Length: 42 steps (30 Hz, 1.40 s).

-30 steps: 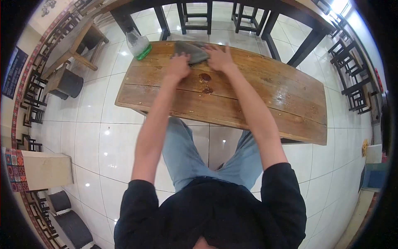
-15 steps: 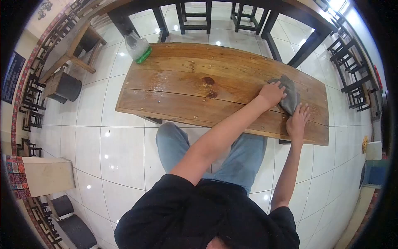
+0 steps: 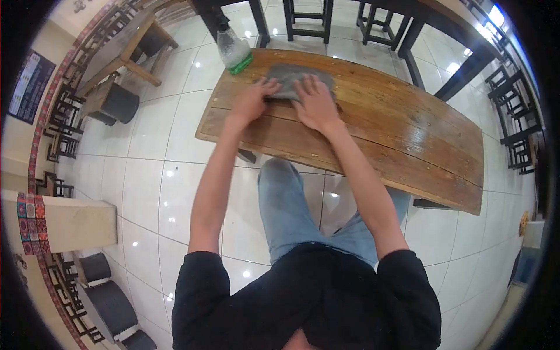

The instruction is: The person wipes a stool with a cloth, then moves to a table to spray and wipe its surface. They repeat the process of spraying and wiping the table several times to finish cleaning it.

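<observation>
A grey cloth (image 3: pixel 293 70) lies spread on the left part of a low wooden bench (image 3: pixel 402 131). My left hand (image 3: pixel 251 102) rests at the cloth's left edge, fingers stretched over it. Lying flat on its near right part is my right hand (image 3: pixel 316 104), with the fingers spread. A clear spray bottle (image 3: pixel 233 53) with green liquid at the bottom stands at the bench's far left corner, just beyond the cloth. A wet, shiny patch shows on the boards toward the right.
A taller dark table (image 3: pixel 443 35) stands behind the bench, with black stools (image 3: pixel 308 23) beneath it. To the left are a wooden table (image 3: pixel 137 49) and a dark stool (image 3: pixel 119 105). My knees (image 3: pixel 279 175) are close to the bench's near edge.
Both hands have swept the cloth from the right end of the bench to its left part. The cloth now lies near the bottle, and the view has shifted slightly.
</observation>
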Motion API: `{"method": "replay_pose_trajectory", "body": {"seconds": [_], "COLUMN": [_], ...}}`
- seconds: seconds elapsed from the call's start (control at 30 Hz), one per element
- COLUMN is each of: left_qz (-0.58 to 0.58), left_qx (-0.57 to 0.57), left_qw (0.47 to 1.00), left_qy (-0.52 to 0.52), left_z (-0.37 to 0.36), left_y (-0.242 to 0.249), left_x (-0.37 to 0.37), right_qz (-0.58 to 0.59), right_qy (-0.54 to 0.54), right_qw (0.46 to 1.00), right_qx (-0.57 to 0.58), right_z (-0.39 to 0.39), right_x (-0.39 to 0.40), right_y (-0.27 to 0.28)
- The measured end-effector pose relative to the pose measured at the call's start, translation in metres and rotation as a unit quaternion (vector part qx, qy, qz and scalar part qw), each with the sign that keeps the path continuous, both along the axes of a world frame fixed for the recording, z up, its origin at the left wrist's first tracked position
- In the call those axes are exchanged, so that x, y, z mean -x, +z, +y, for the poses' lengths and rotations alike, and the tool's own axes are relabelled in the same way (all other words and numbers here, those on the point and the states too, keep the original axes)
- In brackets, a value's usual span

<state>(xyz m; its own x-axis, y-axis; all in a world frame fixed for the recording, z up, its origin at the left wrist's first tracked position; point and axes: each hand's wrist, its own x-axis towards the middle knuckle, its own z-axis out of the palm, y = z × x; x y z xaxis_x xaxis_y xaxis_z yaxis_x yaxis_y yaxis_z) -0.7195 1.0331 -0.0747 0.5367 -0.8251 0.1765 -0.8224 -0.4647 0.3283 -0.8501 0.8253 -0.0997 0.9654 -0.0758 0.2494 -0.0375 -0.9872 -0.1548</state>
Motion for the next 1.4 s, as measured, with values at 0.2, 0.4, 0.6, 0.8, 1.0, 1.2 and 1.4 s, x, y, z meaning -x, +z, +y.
{"method": "replay_pose_trajectory", "body": {"seconds": [0.2,0.4,0.6,0.8,1.0,1.2,1.4], "left_qz": [0.055,-0.019,-0.091,-0.012,0.049,0.031,0.074], "left_qx": [-0.005,-0.113,-0.065,0.065,0.097,0.081,0.021], "left_qw": [0.99,0.963,0.944,0.993,0.983,0.97,0.992], "left_qy": [0.127,0.242,0.31,0.103,-0.148,-0.229,-0.099], "left_z": [0.124,0.105,0.057,-0.04,-0.151,-0.162,-0.049], "left_y": [0.003,0.008,-0.017,0.002,-0.006,-0.005,0.01], "left_x": [-0.033,0.023,0.125,0.193,0.255,0.249,0.165], "right_qz": [0.066,0.059,0.038,0.042,0.121,0.075,-0.006], "right_qy": [0.083,0.164,0.202,0.079,-0.213,-0.261,-0.039], "right_qw": [0.993,0.983,0.978,0.994,0.968,0.96,0.997], "right_qx": [-0.052,-0.061,-0.038,-0.061,-0.049,0.074,-0.073], "right_z": [0.105,0.095,0.048,-0.061,-0.107,-0.07,-0.023], "right_x": [-0.094,-0.095,-0.013,0.133,0.287,0.303,0.197], "right_y": [0.012,0.007,0.01,0.027,0.06,0.053,0.037]}}
